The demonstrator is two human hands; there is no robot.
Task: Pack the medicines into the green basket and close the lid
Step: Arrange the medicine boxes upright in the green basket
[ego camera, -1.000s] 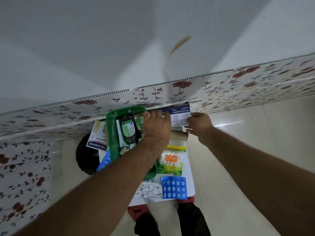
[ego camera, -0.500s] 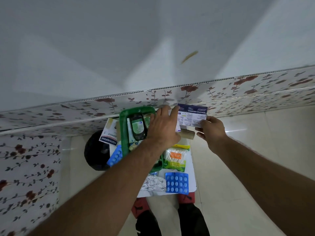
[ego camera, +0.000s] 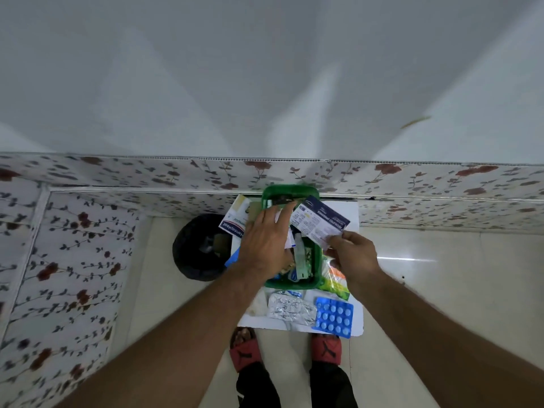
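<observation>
The green basket [ego camera: 316, 269] stands on a small white table [ego camera: 357, 212] against the wall, with bottles and packets inside. My right hand [ego camera: 351, 256] pinches a white and dark blue medicine packet [ego camera: 319, 223] by its lower corner, held tilted over the basket's right side. My left hand [ego camera: 265, 242] lies flat over the basket's left half, fingers spread, hiding what is under it. A silver blister strip [ego camera: 290, 309] and a blue blister pack [ego camera: 334, 316] lie at the table's near edge. A green and orange pack [ego camera: 335, 278] lies right of the basket.
A white Hansaplast box [ego camera: 235, 222] leans at the basket's left. A black round bin [ego camera: 200, 248] stands on the floor left of the table. My feet in red sandals [ego camera: 326, 348] are below the table's near edge. The floral-panelled wall runs right behind the basket.
The view has swung so the table sits centred. My right hand has brought the packet from behind the basket to over its right side. My left hand stays over the basket.
</observation>
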